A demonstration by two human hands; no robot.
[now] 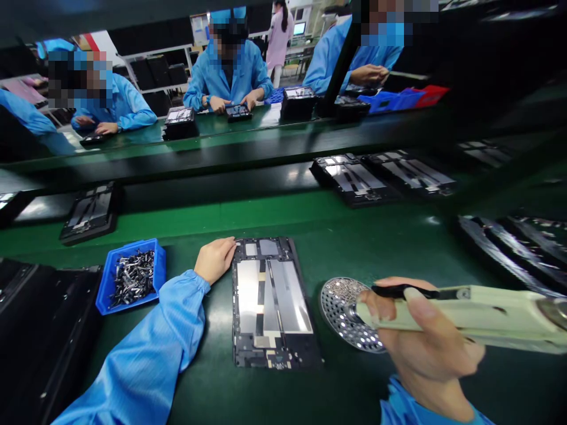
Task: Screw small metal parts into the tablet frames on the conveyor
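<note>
An opened tablet (270, 301) lies on the green bench in front of me, its inner boards and silvery battery area facing up. At its upper left corner, my left hand (216, 260) grips the edge with curled fingers. My right hand (432, 348) is wrapped around a pale green electric screwdriver (491, 316) with a black lever. The screwdriver's front end points left over a round metal dish (339, 327) with many holes and small screws (348, 290) gathered in it. Its tip is hidden by my fingers.
Left of my arm sits a blue bin (104, 295) of small dark parts. Black trays (44, 330) stand at the left edge, and more trays (509, 254) at the right. Opened tablets (352, 177) lie along the back beneath a raised shelf (221, 154). Co-workers (233, 77) sit opposite.
</note>
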